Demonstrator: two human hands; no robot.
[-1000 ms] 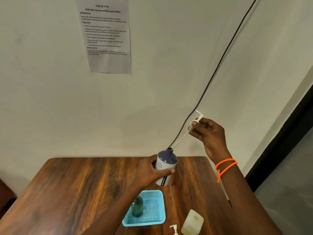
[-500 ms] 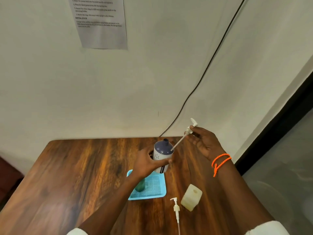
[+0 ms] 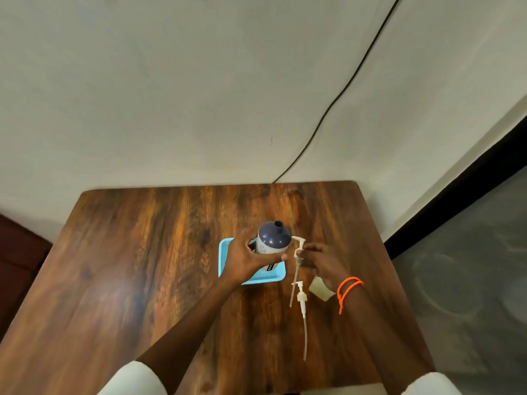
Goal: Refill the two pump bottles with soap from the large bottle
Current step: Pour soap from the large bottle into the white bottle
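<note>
In the head view, a white pump bottle with a dark blue-grey domed top [image 3: 272,243] is gripped by the left hand [image 3: 247,259], whose fingers and thumb are curled round its body. The bottle is held over a light blue tray [image 3: 225,252] that lies on a wooden table [image 3: 142,266]; whether its base touches the tray cannot be told. Its neck is seen uncapped, the round opening facing up.

Just to the right of the bottle, a white pump head with its dip tube [image 3: 297,259] is pinched at the collar by the fingertips of the right hand [image 3: 320,262]. The nozzle is pointed left toward the bottle's shoulder, and the tube is hung down and slightly left, its end near the tabletop.

A second white pump head with a long tube [image 3: 302,302] is laid flat on the table, just beside the held tube and nearer the person. A pale cream, squarish bottle [image 3: 320,289] is partly hidden behind the right wrist, on which an orange beaded bracelet [image 3: 346,289] is worn. White sleeves are seen at the lower edge.

A black cable [image 3: 342,89] is run down the pale wall to the table's far edge.
</note>
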